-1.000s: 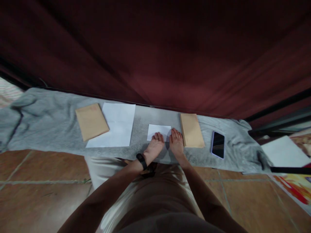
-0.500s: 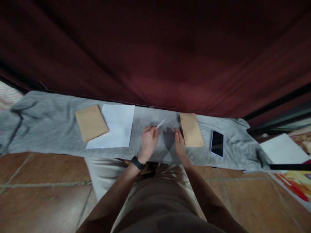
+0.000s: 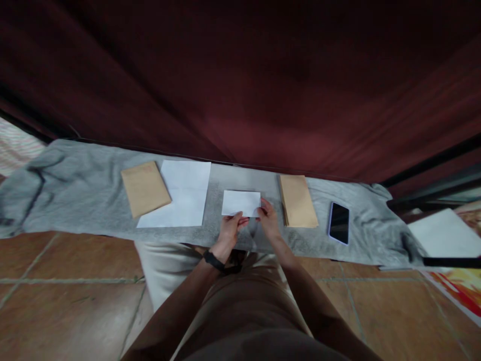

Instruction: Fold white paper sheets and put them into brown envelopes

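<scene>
A small white folded paper (image 3: 241, 202) is held just above the grey cloth, its broad face toward me. My left hand (image 3: 230, 226) pinches its lower edge, thumb on top. At the lower right corner my right hand (image 3: 268, 216) grips it between thumb and fingers. To the left lies a larger white sheet (image 3: 187, 195) with faint creases, partly under a brown envelope (image 3: 146, 189). On the right rests a stack of brown envelopes (image 3: 299, 201), close to my right hand.
A phone (image 3: 339, 223) lies right of the envelope stack. Grey cloth (image 3: 93, 195) covers the narrow table. A dark red curtain (image 3: 240, 100) hangs along the back edge. Beyond the right end is a white rectangular item (image 3: 445, 233).
The white paper, seen nearly edge-on in my left hand before, now shows its broad face. My right hand has moved left and taken hold of its corner.
</scene>
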Demonstrator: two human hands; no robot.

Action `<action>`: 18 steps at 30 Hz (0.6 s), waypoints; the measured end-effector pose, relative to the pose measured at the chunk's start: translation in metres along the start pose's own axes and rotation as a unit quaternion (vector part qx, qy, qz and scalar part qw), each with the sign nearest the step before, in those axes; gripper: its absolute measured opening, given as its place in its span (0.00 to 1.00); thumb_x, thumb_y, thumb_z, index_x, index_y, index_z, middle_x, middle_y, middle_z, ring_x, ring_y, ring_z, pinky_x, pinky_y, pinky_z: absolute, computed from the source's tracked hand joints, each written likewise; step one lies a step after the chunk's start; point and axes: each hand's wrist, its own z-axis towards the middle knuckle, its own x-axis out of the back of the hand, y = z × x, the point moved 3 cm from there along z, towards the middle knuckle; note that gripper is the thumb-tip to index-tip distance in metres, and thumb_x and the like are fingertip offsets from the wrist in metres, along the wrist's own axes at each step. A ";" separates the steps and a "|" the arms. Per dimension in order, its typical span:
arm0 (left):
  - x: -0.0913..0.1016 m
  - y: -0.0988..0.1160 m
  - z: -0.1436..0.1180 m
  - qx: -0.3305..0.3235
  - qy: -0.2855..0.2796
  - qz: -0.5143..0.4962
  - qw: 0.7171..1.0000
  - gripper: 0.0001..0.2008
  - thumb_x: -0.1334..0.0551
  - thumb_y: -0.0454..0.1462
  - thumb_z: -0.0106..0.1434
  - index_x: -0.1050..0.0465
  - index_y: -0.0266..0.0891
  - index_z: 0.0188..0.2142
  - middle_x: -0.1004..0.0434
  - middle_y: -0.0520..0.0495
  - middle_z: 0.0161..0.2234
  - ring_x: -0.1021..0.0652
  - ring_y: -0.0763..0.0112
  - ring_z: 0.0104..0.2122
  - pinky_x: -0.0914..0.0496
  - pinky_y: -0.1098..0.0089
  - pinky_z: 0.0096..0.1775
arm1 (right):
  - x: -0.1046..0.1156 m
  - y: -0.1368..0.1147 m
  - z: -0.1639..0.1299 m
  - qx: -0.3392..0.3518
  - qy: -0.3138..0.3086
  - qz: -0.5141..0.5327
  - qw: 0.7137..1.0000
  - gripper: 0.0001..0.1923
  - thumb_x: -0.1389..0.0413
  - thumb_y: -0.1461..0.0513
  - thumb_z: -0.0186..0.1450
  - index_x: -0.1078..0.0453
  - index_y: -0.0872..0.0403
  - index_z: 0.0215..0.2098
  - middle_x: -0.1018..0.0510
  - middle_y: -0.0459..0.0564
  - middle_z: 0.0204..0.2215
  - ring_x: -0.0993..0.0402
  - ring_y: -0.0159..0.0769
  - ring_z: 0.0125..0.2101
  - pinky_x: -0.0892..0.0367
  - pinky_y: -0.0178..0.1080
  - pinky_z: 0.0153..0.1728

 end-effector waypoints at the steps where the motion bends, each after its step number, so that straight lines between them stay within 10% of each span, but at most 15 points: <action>1: 0.002 -0.001 -0.002 0.009 -0.014 0.012 1.000 0.10 0.32 0.39 0.61 0.26 0.35 0.27 0.19 0.43 0.26 0.17 0.66 0.27 0.20 0.64 0.36 | 0.002 0.001 0.000 0.008 -0.001 -0.021 1.000 0.29 0.52 0.59 0.69 0.34 0.57 0.67 0.16 0.54 0.36 0.22 0.41 0.28 0.22 0.41 0.26; 5: 0.006 -0.002 -0.011 0.007 -0.048 0.065 0.997 0.13 0.36 0.42 0.65 0.24 0.36 0.28 0.18 0.42 0.27 0.16 0.63 0.28 0.20 0.62 0.36 | 0.011 0.005 0.001 0.018 -0.005 -0.100 0.995 0.30 0.53 0.60 0.69 0.37 0.56 0.68 0.16 0.53 0.37 0.24 0.38 0.24 0.23 0.40 0.23; 8: 0.001 0.006 -0.016 -0.160 -0.070 0.221 0.959 0.11 0.40 0.41 0.69 0.20 0.38 0.37 0.15 0.41 0.40 0.16 0.59 0.45 0.23 0.58 0.51 | 0.013 0.008 0.003 0.018 -0.017 -0.154 0.988 0.27 0.51 0.61 0.69 0.33 0.57 0.65 0.16 0.53 0.37 0.22 0.39 0.25 0.22 0.42 0.28; 11: -0.014 0.011 -0.015 -0.377 -0.093 0.469 0.793 0.19 0.46 0.39 0.74 0.26 0.36 0.58 0.29 0.37 0.65 0.33 0.55 0.68 0.38 0.52 0.68 | 0.012 0.010 0.006 0.022 -0.023 -0.169 0.985 0.26 0.49 0.61 0.69 0.32 0.56 0.64 0.16 0.53 0.37 0.22 0.38 0.24 0.22 0.42 0.28; 14: -0.022 0.004 0.000 -0.413 -0.085 0.628 0.654 0.27 0.50 0.41 0.76 0.38 0.32 0.69 0.44 0.35 0.73 0.47 0.53 0.74 0.48 0.48 0.71 | 0.014 0.010 0.007 0.024 -0.032 -0.161 0.986 0.26 0.50 0.62 0.68 0.32 0.54 0.64 0.16 0.52 0.36 0.24 0.36 0.20 0.23 0.40 0.25; 18: -0.022 -0.007 0.021 -0.381 -0.069 0.706 0.593 0.29 0.52 0.43 0.76 0.45 0.32 0.72 0.48 0.36 0.74 0.48 0.54 0.74 0.50 0.48 0.71 | 0.024 0.001 0.004 0.043 -0.009 -0.247 0.968 0.24 0.50 0.63 0.69 0.30 0.57 0.62 0.16 0.56 0.39 0.18 0.44 0.33 0.21 0.46 0.40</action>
